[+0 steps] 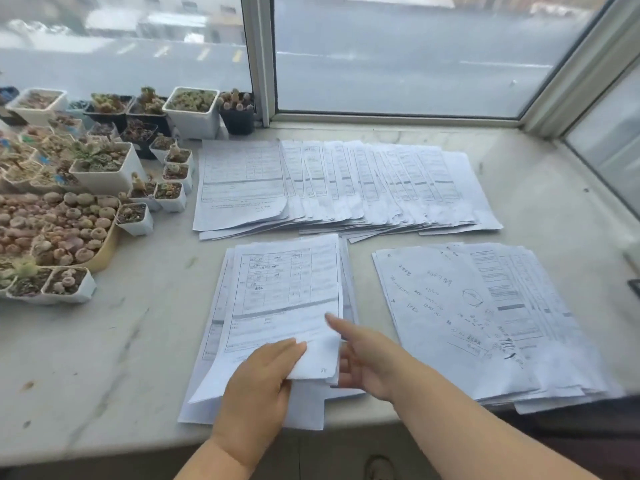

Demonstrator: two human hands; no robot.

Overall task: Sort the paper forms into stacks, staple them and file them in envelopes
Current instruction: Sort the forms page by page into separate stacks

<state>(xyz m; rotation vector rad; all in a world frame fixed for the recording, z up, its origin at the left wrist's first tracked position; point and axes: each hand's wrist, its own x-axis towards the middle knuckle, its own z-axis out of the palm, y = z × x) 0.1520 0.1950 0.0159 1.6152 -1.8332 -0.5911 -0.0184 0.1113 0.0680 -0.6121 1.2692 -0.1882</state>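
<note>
Head view: on the marble worktop [138, 358], the left hand [258, 386] pinches the lower edge of the top form [287, 299] on the near stack, its fingers [287, 348] curled over the sheet. The right hand [367, 362] lies beside it, fingers spread, forefinger touching the sheet. A fanned row of forms [346, 185] lies behind, and another stack [485, 323] lies to the right.

A pale marble-like bench [114, 344] with faint grey veins runs below a wide window [398, 53], whose light metal frame [258, 57] splits the glass into panes and turns a corner at the right. Through the glass lies a grey road with painted marks, in flat daylight. Small pots of succulents [86, 161] crowd the bench's left end.
</note>
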